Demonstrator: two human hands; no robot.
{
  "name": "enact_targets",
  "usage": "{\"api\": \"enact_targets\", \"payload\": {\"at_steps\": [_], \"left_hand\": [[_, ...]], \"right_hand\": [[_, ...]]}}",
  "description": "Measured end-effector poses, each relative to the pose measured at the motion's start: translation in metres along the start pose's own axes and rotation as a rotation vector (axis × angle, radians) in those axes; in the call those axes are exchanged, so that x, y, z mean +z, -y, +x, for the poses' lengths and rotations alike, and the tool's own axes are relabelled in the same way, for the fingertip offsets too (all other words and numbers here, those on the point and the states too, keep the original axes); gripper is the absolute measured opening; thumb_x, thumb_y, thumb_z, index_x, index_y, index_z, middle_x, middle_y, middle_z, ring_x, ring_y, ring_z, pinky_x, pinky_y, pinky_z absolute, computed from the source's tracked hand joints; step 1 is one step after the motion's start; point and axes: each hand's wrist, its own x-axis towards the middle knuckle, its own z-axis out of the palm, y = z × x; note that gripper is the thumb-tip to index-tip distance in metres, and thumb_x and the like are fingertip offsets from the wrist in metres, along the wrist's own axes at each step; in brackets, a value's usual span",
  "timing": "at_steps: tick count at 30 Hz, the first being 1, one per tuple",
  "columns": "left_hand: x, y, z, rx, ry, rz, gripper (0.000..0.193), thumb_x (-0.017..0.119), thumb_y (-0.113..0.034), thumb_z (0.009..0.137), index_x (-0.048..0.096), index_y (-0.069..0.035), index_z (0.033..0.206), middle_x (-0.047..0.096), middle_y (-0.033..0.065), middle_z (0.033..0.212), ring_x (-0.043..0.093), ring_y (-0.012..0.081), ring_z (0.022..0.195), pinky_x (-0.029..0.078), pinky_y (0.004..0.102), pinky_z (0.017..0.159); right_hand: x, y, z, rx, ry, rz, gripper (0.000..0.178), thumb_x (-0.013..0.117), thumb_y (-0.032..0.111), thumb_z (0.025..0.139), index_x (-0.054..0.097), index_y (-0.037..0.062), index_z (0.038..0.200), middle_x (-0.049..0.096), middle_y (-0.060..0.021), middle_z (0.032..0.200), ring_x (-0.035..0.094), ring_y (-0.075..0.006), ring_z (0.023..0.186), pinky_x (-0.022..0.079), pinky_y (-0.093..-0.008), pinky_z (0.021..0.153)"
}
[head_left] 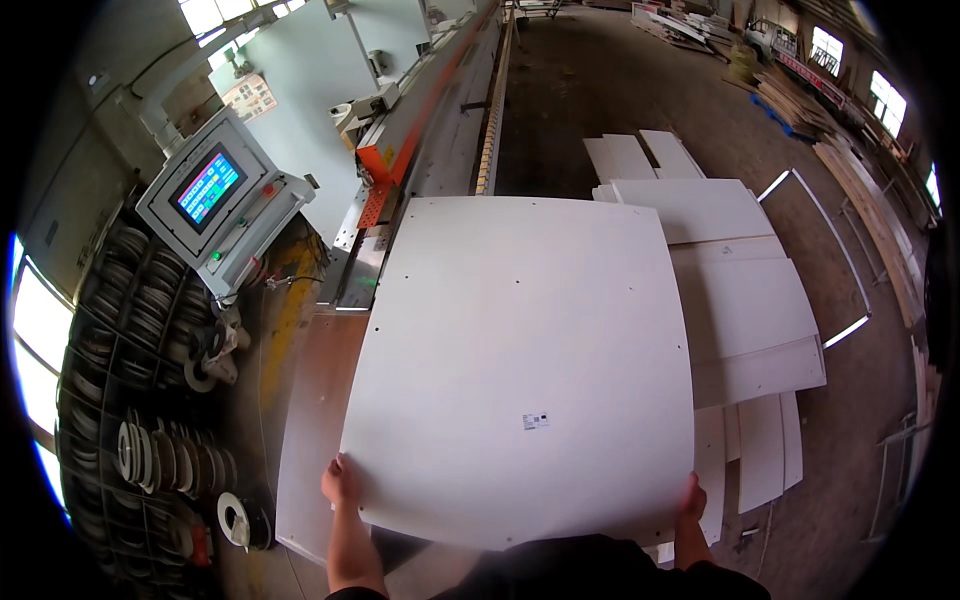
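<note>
A large white board with small drilled holes and a printed label spreads out in front of me. My left hand is closed around its left edge near the front corner. On the opposite edge my right hand grips the board, its fingers partly hidden. The board's far left corner lies beside the near end of a long edge-banding machine. Under its left side shows a brownish panel.
A control console with a lit screen stands at the left, above racks of banding rolls. White panels are stacked to the right, beside a metal frame. Planks lie at the far right.
</note>
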Motion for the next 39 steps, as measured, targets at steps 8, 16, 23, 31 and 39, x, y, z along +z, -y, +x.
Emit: {"api": "enact_targets", "payload": {"at_steps": [8,16,23,31,39], "left_hand": [[-0.019,0.034,0.005,0.401,-0.114,0.145,0.043,0.064,-0.027,0.094,0.066,-0.008,0.133,0.055,0.0142,0.146,0.045,0.035,0.138,0.034,0.0489,0.116],[0.063,-0.137,0.036,0.725,0.157,0.076,0.067,0.058,-0.041,0.097,0.04,-0.014,0.156,0.033,0.0105,0.166,0.024,0.034,0.155,0.018,0.0495,0.126],[0.062,-0.187,0.049,0.602,0.164,0.196,0.066,0.046,-0.051,0.102,0.037,-0.019,0.159,0.026,0.0063,0.17,0.012,0.0364,0.158,0.008,0.0636,0.125],[0.062,-0.202,0.066,0.534,0.186,0.219,0.064,0.047,-0.051,0.103,0.038,-0.02,0.158,0.027,0.0055,0.169,0.013,0.0379,0.158,0.008,0.0659,0.123],[0.074,-0.232,0.088,0.546,0.18,0.224,0.066,0.051,-0.05,0.102,0.037,-0.022,0.159,0.024,0.0059,0.171,0.012,0.0374,0.158,0.008,0.0649,0.123]], "right_hand": [[0.038,0.043,-0.059,-0.041,0.243,0.028,0.069,0.053,0.058,0.102,0.072,-0.0014,0.073,0.062,-0.0079,0.061,0.063,-0.0218,0.068,0.05,-0.0418,0.065],[0.078,0.029,-0.07,0.066,0.591,0.362,0.045,0.056,0.042,0.106,0.066,-0.0009,0.112,0.069,-0.0087,0.101,0.066,-0.0198,0.088,0.055,-0.0353,0.077],[0.072,0.071,-0.091,0.106,0.693,0.438,0.034,0.06,0.033,0.104,0.068,0.0016,0.115,0.068,-0.0047,0.095,0.064,-0.0148,0.083,0.053,-0.0327,0.073],[0.083,0.122,-0.104,0.122,0.557,0.323,0.029,0.062,0.03,0.102,0.07,0.0023,0.108,0.068,-0.0034,0.094,0.062,-0.0161,0.085,0.052,-0.0354,0.076],[0.091,0.16,-0.088,0.011,0.549,0.201,0.027,0.061,0.028,0.102,0.068,0.0028,0.106,0.067,-0.0035,0.095,0.061,-0.0154,0.086,0.05,-0.0352,0.076]]}}
